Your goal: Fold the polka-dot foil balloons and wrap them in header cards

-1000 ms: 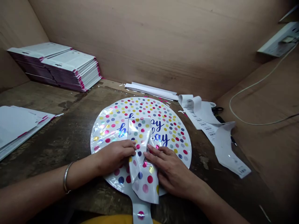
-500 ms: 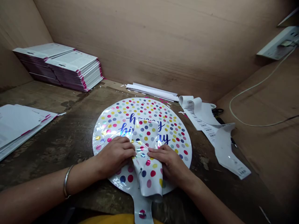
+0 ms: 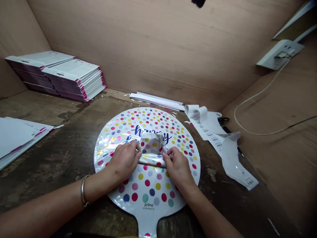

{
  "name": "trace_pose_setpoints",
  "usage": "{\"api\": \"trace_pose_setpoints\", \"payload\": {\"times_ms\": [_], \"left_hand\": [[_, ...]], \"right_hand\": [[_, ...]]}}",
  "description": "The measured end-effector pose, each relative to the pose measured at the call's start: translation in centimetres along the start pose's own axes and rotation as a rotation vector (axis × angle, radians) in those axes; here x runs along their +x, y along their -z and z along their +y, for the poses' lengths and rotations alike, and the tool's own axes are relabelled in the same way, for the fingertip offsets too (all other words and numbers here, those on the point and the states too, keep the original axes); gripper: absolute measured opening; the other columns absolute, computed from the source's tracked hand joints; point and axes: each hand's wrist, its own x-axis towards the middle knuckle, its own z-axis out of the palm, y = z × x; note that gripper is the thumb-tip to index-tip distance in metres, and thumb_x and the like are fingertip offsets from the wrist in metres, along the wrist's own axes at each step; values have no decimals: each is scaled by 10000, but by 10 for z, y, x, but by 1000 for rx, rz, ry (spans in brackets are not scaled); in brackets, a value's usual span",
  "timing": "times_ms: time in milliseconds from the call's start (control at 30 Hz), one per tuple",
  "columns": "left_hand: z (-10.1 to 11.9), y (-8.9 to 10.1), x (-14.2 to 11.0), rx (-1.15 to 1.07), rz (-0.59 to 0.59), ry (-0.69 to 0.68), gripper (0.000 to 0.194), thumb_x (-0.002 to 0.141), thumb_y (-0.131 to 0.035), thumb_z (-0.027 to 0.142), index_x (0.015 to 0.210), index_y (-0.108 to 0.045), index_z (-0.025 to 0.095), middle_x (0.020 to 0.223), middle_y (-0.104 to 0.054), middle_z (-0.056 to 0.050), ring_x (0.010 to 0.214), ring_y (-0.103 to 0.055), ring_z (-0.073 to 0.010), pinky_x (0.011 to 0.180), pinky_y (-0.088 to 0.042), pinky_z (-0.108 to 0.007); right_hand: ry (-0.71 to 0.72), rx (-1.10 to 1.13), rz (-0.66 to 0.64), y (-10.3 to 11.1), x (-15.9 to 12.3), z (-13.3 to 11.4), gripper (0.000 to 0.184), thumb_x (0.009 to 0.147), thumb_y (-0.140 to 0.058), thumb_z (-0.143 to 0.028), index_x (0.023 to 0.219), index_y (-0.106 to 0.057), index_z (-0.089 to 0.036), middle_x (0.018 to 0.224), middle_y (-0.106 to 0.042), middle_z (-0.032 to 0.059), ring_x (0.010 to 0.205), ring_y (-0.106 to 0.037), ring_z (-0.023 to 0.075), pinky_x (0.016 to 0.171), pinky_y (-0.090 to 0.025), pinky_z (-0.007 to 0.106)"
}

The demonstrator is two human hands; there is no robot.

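Observation:
A flat, round foil balloon (image 3: 155, 181) with multicoloured dots and "happy" in blue letters lies on the table, its neck pointing toward me. On its middle sits a folded foil balloon (image 3: 150, 147) with the same dots, its upper flap standing partly up. My left hand (image 3: 123, 162) grips the left end of this folded piece between thumb and fingers. At the opposite end, my right hand (image 3: 178, 167) pinches it the same way. The lettering below "happy" is mostly covered by the folded piece and my hands.
Stacked printed cards (image 3: 71, 74) stand at the back left, with more card sheets (image 3: 22, 135) at the left edge. White strips (image 3: 157, 100) lie along the back wall. A barcode label roll (image 3: 218, 138), scissors (image 3: 224, 120) and a wall socket (image 3: 279, 54) with cable are on the right.
The folded balloon has gone from a long strip hanging toward me to a short bundle, uncovering the round balloon's lower part and its "prima" print. Both hands now pinch its ends.

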Motion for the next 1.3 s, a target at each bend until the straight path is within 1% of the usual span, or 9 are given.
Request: {"api": "trace_pose_setpoints", "payload": {"times_ms": [233,433,567,700,833,967,1067,1167,1300], "left_hand": [[2,1,3,176,64,-140,131,859,-498,235,966,-551,180,947,-632,-85,915,-572,-270,771,-424,-395],[-12,2,13,215,-138,-718,339,926,-398,196,1245,-503,235,1328,-529,-51,1264,-425,-218,1075,-228,-431],[-12,7,15,149,-148,-693,520,862,-494,446,1306,-449,180,1343,-500,-107,1226,-457,-264,1054,-280,-427],[3,5,14,74,-142,-608,512,758,-595,405,1204,-521,166,1202,-575,-121,1098,-527,-289,973,-366,-427],[19,13,13,-86,-105,-397,184,784,-508,214,921,-625,176,941,-655,-89,915,-593,-260,879,-424,-424],[41,30,-11,-756,-153,-103,294,911,-384,341,973,-612,166,887,-679,-72,822,-635,-213,772,-491,-361],[61,26,-40,-1320,-337,53,387,850,-515,480,1026,-613,149,875,-692,-83,790,-658,-224,746,-513,-363],[77,8,-63,-1439,-334,86,385,808,-598,474,987,-635,136,870,-698,-89,774,-662,-223,767,-516,-377],[85,-9,-76,-1435,-269,81,365,821,-603,440,992,-640,120,913,-690,-95,821,-653,-217,811,-506,-374]], "right_hand": [[257,-247,75,-10,-8,-1,237,844,-443,-145,980,-626,-210,1166,-591,110,1069,-545,261,831,-465,377],[472,-390,-100,-1,-3,17,471,888,-446,-324,1334,-472,-176,1529,-201,56,1412,-52,303,1127,-129,508],[520,-343,-355,12,2,22,837,772,-543,-562,1445,-267,-148,1518,-214,100,1410,-75,299,1131,-129,499],[527,-275,-312,8,8,15,686,749,-603,-294,1382,-396,-133,1467,-332,147,1386,-202,292,1132,-139,481],[496,-149,-166,22,9,11,427,812,-467,-126,1227,-569,-131,1288,-563,139,1301,-392,247,1113,-222,456],[283,430,-38,58,-16,23,633,801,-577,-456,1356,-435,-185,1404,-441,133,1303,-391,273,1046,-348,454],[176,937,-330,65,-42,33,923,624,-597,-722,1346,-445,-168,1347,-493,184,1227,-477,325,939,-443,464],[138,1135,-526,53,-61,35,965,534,-573,-807,1241,-556,-151,1232,-585,208,1133,-551,358,863,-484,481],[13,1136,-310,40,-76,29,681,627,-679,-628,1142,-628,-186,1125,-664,151,1046,-611,332,878,-491,475]]}}
